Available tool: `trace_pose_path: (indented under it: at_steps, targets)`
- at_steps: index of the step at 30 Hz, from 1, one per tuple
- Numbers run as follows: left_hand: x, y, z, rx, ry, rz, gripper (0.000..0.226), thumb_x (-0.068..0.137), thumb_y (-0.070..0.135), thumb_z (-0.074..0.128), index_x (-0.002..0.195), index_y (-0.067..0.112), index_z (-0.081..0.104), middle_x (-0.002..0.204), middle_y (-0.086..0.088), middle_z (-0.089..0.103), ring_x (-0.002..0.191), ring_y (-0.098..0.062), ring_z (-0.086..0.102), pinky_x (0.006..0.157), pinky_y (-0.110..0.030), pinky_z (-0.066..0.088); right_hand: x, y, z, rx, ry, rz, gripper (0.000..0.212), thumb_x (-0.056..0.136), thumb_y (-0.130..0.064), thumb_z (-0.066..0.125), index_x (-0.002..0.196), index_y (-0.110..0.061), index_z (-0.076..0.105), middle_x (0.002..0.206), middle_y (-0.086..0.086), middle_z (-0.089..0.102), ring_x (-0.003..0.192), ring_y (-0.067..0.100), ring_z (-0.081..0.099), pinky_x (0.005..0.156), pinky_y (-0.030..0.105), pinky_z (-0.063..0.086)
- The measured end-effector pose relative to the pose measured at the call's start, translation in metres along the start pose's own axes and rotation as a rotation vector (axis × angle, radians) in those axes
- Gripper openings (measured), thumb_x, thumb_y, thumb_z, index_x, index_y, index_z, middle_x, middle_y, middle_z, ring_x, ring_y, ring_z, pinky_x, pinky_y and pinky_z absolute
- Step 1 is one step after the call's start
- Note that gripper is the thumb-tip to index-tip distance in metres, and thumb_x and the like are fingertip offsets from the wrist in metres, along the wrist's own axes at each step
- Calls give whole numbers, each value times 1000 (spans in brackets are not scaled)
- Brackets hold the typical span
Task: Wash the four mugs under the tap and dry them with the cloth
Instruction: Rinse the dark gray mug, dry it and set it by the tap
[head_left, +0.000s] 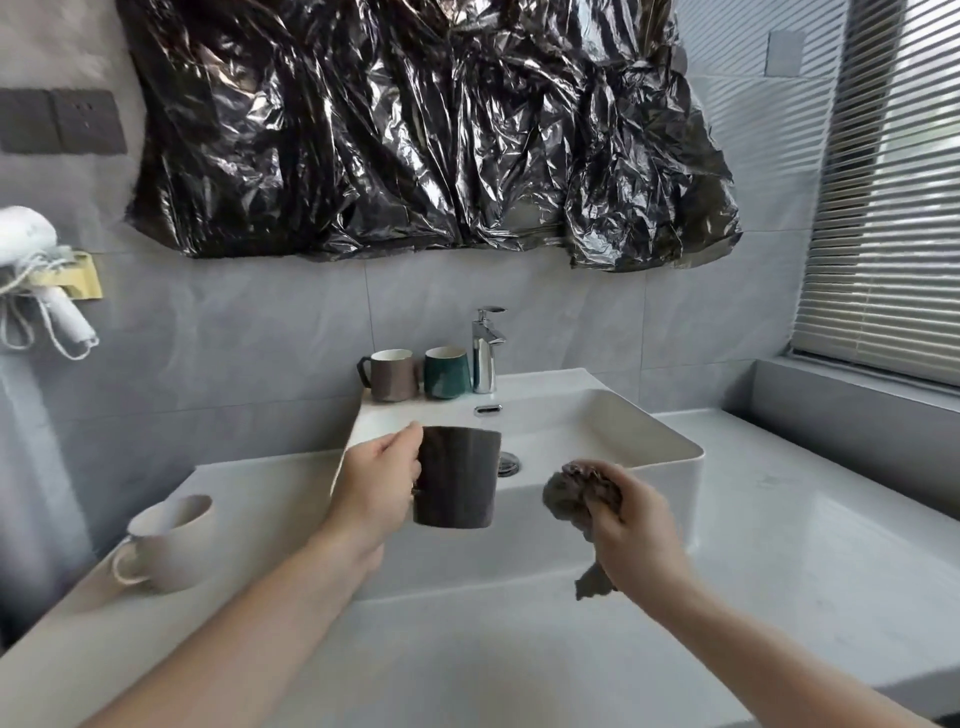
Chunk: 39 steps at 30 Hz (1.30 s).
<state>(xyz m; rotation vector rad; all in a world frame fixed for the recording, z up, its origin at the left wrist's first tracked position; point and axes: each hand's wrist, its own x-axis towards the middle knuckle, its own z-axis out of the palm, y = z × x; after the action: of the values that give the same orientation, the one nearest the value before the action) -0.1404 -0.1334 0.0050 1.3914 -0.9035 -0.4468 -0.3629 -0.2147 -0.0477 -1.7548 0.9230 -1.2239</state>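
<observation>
My left hand (376, 486) grips a dark mug (457, 475) by its handle side and holds it upright over the front of the white basin (670, 467). My right hand (621, 519) is closed around a bunched grey-brown cloth (569, 499), a little to the right of that mug and apart from it. A cream mug (169, 543) stands on the counter at the left. Behind the basin, a taupe mug (395, 375) and a green mug (447, 372) stand side by side, left of the chrome tap (485, 348). No water runs from the tap.
A grey counter (779, 530) runs around the basin, with a window ledge and blinds (893, 208) at the right. Black plastic sheeting (415, 130) covers the wall above. A white hair dryer (36, 270) hangs on the left wall.
</observation>
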Motion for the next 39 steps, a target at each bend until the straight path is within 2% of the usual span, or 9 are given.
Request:
trace_pose_path:
  at_steps: [7,9,12,19,24,29,32,35,39]
  targets:
    - [-39,-41,4,-198,91,-116,53,98,42,63,53,23,40,59,3,39,68,-20,36,72,-36,32,-30,-20,64,122,-169,-59,35,108,-28,47,135,-50,54,79,-5,62,58,30,65,51,43,61]
    - [-42,-50,7,-236,132,-158,57,99,39,64,49,22,44,58,3,43,69,-21,43,77,-37,39,-44,-15,75,-23,-219,-176,49,105,-47,43,153,-52,35,129,-18,60,103,20,70,91,54,60]
    - [-47,-57,9,-242,118,-173,60,99,39,64,43,22,52,59,1,47,70,-24,49,76,-41,43,-55,-7,79,-255,-249,-468,57,107,-42,36,162,-31,30,170,-22,19,159,6,15,129,34,21]
    - [-70,-65,10,-285,119,-190,55,90,42,64,42,22,47,58,1,49,73,-23,50,80,-39,45,-44,-1,70,-132,-164,-253,45,109,-33,38,153,-44,43,126,-27,55,115,-1,57,109,52,50]
    - [-77,-62,7,-267,103,-165,46,82,47,61,45,21,51,58,0,46,72,-24,48,79,-41,46,-67,3,75,-334,-216,-652,50,109,-23,40,159,-22,40,168,-14,30,159,10,18,128,30,22]
    - [-85,-67,2,-288,114,-189,63,103,29,63,43,21,45,59,-1,45,72,-22,44,79,-39,41,-54,5,74,-78,-152,-214,45,109,-35,37,152,-49,42,125,-18,63,103,11,65,93,53,59]
    - [-86,-73,-1,-318,88,-174,52,106,22,56,57,7,61,66,-9,52,73,-22,48,76,-41,41,-83,0,87,-237,-183,-535,49,108,-25,41,158,-28,41,164,-13,39,155,10,31,125,32,29]
    - [-89,-74,-2,-338,73,-188,46,107,19,54,74,-12,60,71,-12,51,72,-23,48,73,-41,43,-80,13,91,-319,-199,-667,48,109,-24,39,157,-23,44,166,-13,35,159,14,22,128,34,23]
    - [-95,-69,-9,-398,141,-235,58,107,19,56,51,13,41,60,-3,39,65,-18,41,67,-31,41,-64,11,84,-14,-175,-91,38,112,-34,33,141,-42,56,89,-16,71,81,36,74,64,50,64]
